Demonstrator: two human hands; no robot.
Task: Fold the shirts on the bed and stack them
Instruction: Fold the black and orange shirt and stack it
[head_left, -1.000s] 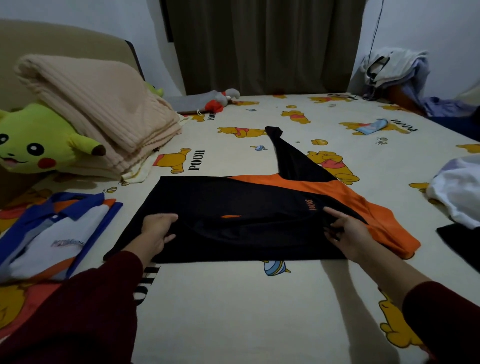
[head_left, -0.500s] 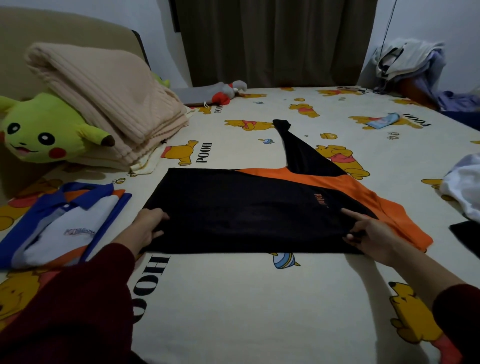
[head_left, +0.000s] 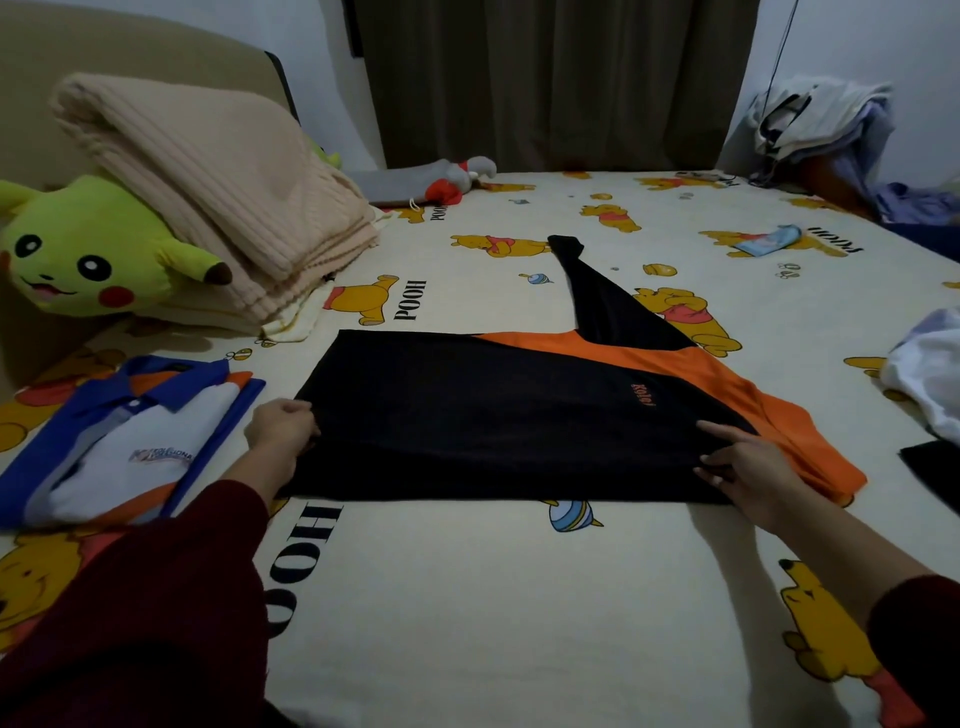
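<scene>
A black and orange shirt (head_left: 493, 410) lies flat across the middle of the bed (head_left: 493, 597), one black sleeve stretched toward the far side. My left hand (head_left: 280, 426) pinches its left edge. My right hand (head_left: 748, 467) grips the fabric near the orange shoulder on the right. A folded blue, white and orange shirt (head_left: 119, 441) rests on the bed to the left.
A yellow plush toy (head_left: 93, 249) and a folded beige blanket (head_left: 208, 176) sit at the far left. A white garment (head_left: 930, 374) and a dark one (head_left: 935, 467) lie at the right edge. A clothes pile (head_left: 826, 130) fills the far right corner.
The shirt's front layer has been pulled flat and smooth, with both hands staying at its left and right ends.
</scene>
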